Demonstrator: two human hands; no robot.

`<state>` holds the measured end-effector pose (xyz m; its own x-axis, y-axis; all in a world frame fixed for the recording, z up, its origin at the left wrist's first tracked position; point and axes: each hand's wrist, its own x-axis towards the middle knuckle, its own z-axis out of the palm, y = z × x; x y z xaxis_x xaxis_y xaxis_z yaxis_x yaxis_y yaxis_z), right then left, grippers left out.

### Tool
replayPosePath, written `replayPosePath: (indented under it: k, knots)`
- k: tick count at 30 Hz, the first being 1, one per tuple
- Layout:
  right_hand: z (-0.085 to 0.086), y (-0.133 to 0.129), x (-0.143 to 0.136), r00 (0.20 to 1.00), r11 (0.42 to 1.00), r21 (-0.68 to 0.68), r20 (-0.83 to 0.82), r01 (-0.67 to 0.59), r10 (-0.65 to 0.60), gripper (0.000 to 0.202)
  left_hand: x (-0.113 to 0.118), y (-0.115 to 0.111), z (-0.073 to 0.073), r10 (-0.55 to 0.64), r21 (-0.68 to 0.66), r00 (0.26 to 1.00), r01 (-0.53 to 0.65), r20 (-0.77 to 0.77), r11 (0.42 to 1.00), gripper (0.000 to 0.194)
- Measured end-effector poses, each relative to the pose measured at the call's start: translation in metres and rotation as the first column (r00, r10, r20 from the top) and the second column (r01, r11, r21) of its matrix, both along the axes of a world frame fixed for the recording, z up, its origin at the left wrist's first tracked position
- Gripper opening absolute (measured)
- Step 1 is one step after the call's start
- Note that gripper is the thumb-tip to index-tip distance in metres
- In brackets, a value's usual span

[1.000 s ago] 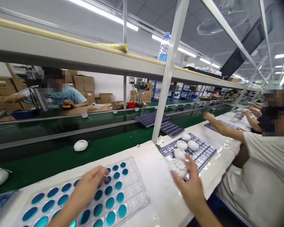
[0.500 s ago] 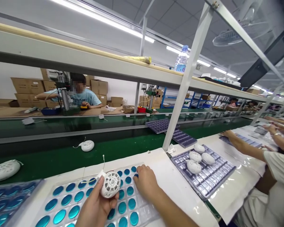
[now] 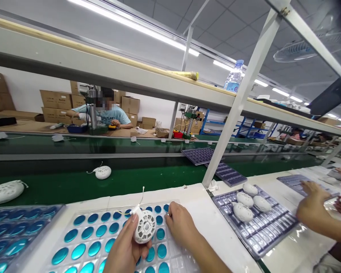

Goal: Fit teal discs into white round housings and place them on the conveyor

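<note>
My left hand [image 3: 127, 242] is closed round a white round housing [image 3: 145, 226], its slotted face turned up toward me. A small white block and a thin wire [image 3: 143, 195] stick up from the housing's top. Below lies a clear plastic tray [image 3: 71, 252] with rows of shiny blue discs [image 3: 94, 248]. My right hand [image 3: 179, 222] is over the tray's far right corner, beside a blue disc [image 3: 166, 207]. Its fingers are curled together, and what they hold, if anything, is hidden.
A second tray of blue discs [image 3: 17, 246] lies at left. White housings [image 3: 103, 172] sit on the green conveyor [image 3: 147, 178]. To the right, several housings rest on a dark tray [image 3: 272, 216], near a co-worker's hand [image 3: 315, 197]. A metal post [image 3: 238, 106] rises between. Another person [image 3: 113, 113] sits opposite.
The view has swung slightly left, so most things appear farther right. My right hand's fingers have curled in more at the tray corner. My left hand still holds the housing.
</note>
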<state>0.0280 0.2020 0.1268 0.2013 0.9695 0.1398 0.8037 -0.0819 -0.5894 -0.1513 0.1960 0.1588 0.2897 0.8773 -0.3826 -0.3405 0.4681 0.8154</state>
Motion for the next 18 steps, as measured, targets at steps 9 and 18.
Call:
replayPosePath:
  k: [9,18]
  knots:
    - [0.013,-0.039,-0.017,0.762,0.93,0.231,-0.533,-0.286,0.367,0.027,0.006,-0.004,-0.008,0.047,0.139,0.999,-0.046,-0.004,0.989,0.036]
    - [0.022,-0.045,-0.026,0.861,0.859,0.355,-0.217,-0.369,0.46,0.013,0.008,-0.004,-0.018,0.088,0.109,0.994,-0.08,-0.068,0.991,0.045]
